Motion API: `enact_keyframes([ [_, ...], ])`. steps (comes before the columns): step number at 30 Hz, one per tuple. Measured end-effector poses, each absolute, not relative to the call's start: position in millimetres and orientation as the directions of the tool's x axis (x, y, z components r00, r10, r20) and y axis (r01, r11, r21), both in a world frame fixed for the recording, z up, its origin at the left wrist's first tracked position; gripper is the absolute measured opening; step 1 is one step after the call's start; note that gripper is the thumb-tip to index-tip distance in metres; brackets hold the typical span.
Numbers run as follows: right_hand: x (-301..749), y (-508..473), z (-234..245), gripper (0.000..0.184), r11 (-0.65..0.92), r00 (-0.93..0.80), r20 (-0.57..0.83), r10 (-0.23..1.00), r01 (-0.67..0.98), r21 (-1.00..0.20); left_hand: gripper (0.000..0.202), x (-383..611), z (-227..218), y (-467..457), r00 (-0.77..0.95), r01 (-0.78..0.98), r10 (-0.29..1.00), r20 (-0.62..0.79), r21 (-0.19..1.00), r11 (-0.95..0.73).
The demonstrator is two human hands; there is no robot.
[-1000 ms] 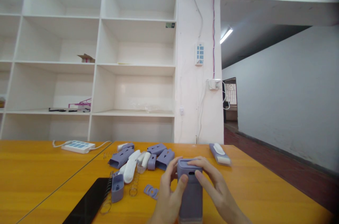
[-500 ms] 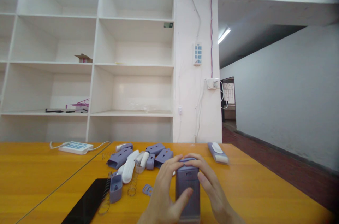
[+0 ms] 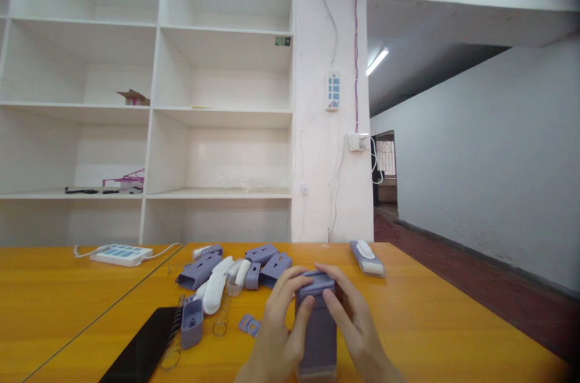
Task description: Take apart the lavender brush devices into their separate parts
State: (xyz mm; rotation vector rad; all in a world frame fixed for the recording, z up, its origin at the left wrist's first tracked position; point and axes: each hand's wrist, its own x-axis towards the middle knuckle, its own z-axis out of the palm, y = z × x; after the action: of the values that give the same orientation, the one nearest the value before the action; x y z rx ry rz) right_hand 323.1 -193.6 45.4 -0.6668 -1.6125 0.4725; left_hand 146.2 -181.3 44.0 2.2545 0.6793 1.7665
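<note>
A tall purple plastic housing [image 3: 317, 334] with a see-through lower end stands at the table's front edge. My left hand [image 3: 283, 322] wraps its left side, thumb near the top of the front face. From the right, my right hand [image 3: 353, 322] grips it too, thumb at the upper front edge and fingers over the top. Left of my hands lies a small purple bracket [image 3: 249, 325]. Farther back are purple shells [image 3: 276, 269], a white curved lever [image 3: 214, 292], a purple cup-like part [image 3: 192, 324] and a coil spring [image 3: 220, 324].
A black phone-like slab [image 3: 142, 347] lies at the front left, a spring partly over it. Behind stand a white power strip [image 3: 121, 254] and white shelving [image 3: 222, 194]. A purple and white assembled unit [image 3: 367, 258] rests at the table's [image 3: 435, 322] back right.
My left thumb has moved up the housing's front. My right thumb has shifted left onto its upper front edge. The view has turned slightly right.
</note>
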Motion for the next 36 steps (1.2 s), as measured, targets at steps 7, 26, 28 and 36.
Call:
enact_keyframes([
  [7, 318, -192, 36, 0.067, 0.527, -0.228, 0.52, 0.823, -0.033, -0.849, 0.023, 145, 46, -183, 0.11, 0.219, 0.524, 0.845, 0.494, -0.842],
  [26, 309, -188, 24, 0.047, 0.611, -0.142, 0.605, 0.783, -0.009, -0.792, 0.053, 147, 84, -190, 0.488, 0.57, 0.245, 0.838, -0.093, -0.816],
  [28, 308, -189, 26, 0.045, 0.612, -0.137, 0.606, 0.784, -0.002, -0.791, 0.052, 149, 85, -191, 0.479, 0.565, 0.235, 0.846, -0.092, -0.82],
  [36, 308, -184, 30, 0.042, 0.628, -0.158, 0.623, 0.766, -0.026, -0.778, 0.049, 153, 82, -192, 0.492, 0.549, 0.221, 0.842, -0.104, -0.829],
])
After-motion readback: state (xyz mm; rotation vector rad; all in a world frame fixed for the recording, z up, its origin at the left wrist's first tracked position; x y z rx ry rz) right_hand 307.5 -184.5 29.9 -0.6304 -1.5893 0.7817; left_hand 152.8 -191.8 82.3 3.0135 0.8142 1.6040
